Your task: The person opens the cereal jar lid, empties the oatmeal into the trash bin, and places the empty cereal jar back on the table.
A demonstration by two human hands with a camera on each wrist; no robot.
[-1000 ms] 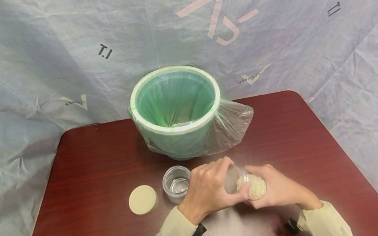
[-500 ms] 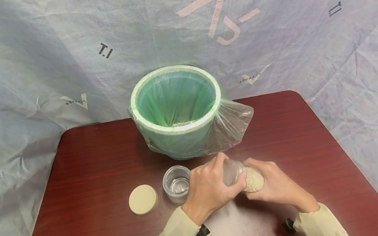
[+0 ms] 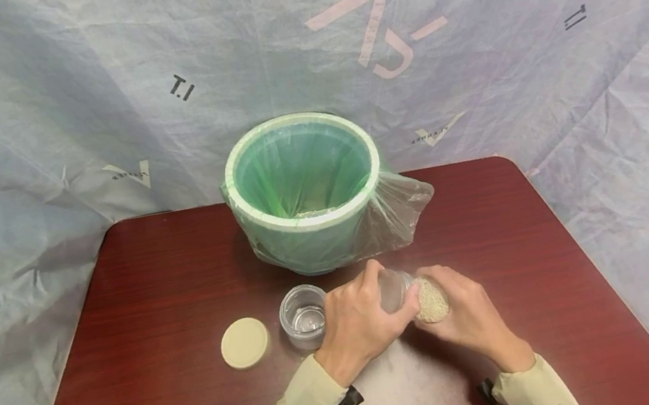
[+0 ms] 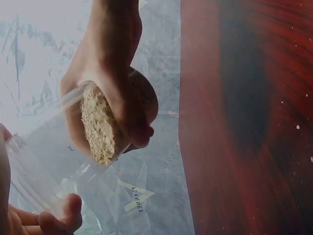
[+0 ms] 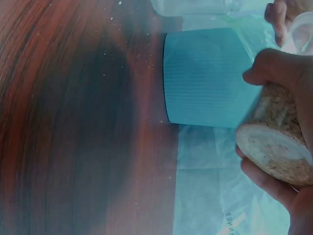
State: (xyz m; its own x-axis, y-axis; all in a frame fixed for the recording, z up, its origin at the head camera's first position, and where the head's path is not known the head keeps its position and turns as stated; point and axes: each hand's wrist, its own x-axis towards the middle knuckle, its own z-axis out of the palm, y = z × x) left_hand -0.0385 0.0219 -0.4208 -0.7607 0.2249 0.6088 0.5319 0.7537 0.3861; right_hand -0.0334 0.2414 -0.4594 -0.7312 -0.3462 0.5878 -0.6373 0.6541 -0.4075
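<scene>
My left hand point(image 3: 355, 318) grips a clear jar point(image 3: 392, 291) that looks empty, held sideways above the table. My right hand point(image 3: 470, 314) holds another clear jar point(image 3: 432, 300), tilted and partly filled with pale, grain-like flakes point(image 4: 99, 125). The jars meet or nearly meet mouth to mouth; whether they touch I cannot tell. The right wrist view shows the filled jar's round base point(image 5: 274, 152), with fingers and thumb around its side. A third clear jar point(image 3: 304, 317) stands upright left of my left hand, beside a cream lid point(image 3: 245, 343) lying flat.
A pale green bin point(image 3: 318, 242) lined with a clear bag stands behind the hands, the bag point(image 3: 404, 207) spilling over its right side. Small white specks dot the dark red table point(image 3: 145, 316). A printed grey cloth point(image 3: 160, 129) hangs around the back and sides.
Both hands have moved slightly toward the bin, and the filled jar has shifted a little left. The grips look the same; bin, third jar and lid are unmoved.
</scene>
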